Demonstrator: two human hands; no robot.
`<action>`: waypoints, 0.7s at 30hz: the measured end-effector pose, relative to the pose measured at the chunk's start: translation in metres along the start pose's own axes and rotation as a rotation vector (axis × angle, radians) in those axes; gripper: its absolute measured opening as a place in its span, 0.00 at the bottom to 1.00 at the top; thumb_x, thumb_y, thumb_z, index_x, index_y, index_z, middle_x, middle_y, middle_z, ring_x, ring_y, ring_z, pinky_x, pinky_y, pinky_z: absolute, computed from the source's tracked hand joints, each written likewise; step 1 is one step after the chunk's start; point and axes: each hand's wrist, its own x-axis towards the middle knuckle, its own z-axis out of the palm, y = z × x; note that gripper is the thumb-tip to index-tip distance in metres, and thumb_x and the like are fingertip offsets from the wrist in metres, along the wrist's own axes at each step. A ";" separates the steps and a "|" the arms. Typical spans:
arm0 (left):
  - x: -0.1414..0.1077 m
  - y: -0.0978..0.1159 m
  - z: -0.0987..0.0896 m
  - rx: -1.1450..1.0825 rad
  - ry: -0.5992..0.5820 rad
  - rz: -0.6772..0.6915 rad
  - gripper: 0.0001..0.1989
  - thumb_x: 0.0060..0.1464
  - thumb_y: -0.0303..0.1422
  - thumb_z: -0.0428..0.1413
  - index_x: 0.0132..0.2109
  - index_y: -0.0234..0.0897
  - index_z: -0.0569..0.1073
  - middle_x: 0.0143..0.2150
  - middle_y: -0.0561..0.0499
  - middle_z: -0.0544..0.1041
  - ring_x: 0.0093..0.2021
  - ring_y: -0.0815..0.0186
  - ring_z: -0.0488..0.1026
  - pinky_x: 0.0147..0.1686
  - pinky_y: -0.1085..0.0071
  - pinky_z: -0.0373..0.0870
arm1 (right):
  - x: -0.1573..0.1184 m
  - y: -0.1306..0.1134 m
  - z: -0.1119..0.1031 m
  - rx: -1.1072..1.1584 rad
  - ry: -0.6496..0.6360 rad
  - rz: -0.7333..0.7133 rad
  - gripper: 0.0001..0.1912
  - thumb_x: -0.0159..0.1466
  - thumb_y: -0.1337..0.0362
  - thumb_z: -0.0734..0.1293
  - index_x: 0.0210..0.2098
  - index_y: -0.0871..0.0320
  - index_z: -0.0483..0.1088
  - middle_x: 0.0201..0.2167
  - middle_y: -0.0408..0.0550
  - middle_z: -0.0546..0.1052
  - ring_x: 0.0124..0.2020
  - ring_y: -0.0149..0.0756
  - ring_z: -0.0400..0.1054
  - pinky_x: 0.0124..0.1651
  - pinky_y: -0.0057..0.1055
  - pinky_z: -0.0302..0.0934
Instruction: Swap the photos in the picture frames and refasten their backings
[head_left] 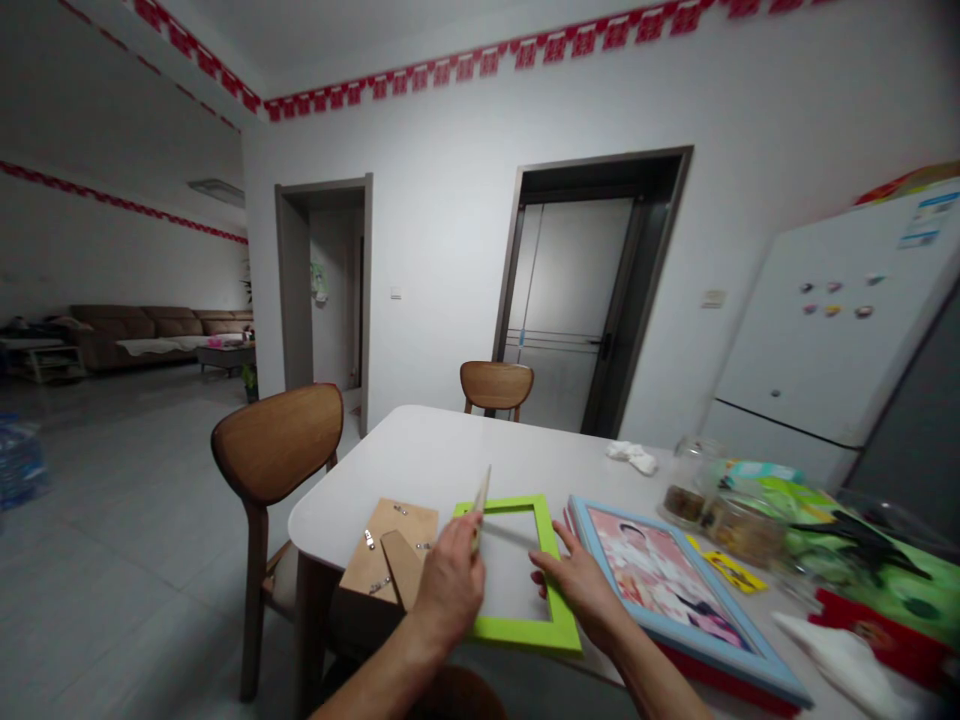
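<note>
A lime-green picture frame (525, 632) lies on the white table (442, 430) in front of me. My left hand (452, 580) is closed around a thin, pale, pointed tool (484, 492), its tip upward over the frame's left side. My right hand (574, 580) grips the frame's right side, with fingers reaching over the opening. Left of the frame lies a brown backing board (401, 520) with metal clips and a stand flap, partly hidden behind my left hand. To the right, a blue-framed picture (667, 575) rests on something red.
Glass jars (686, 490), green bags (885, 580), black scissors (862, 540) and a red packet (874, 630) crowd the table's right side. White crumpled tissue (631, 457) lies near the far edge. Wooden chairs stand at the left (281, 445) and far side (496, 385).
</note>
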 end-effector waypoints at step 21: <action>-0.053 -0.081 -0.023 0.269 -0.100 -0.386 0.27 0.45 0.28 0.45 0.55 0.28 0.57 0.53 0.42 0.63 0.54 0.62 0.58 0.52 0.69 0.53 | 0.022 0.062 -0.006 -1.194 0.109 -0.289 0.23 0.53 0.72 0.55 0.48 0.73 0.61 0.42 0.60 0.71 0.44 0.39 0.64 0.48 0.30 0.54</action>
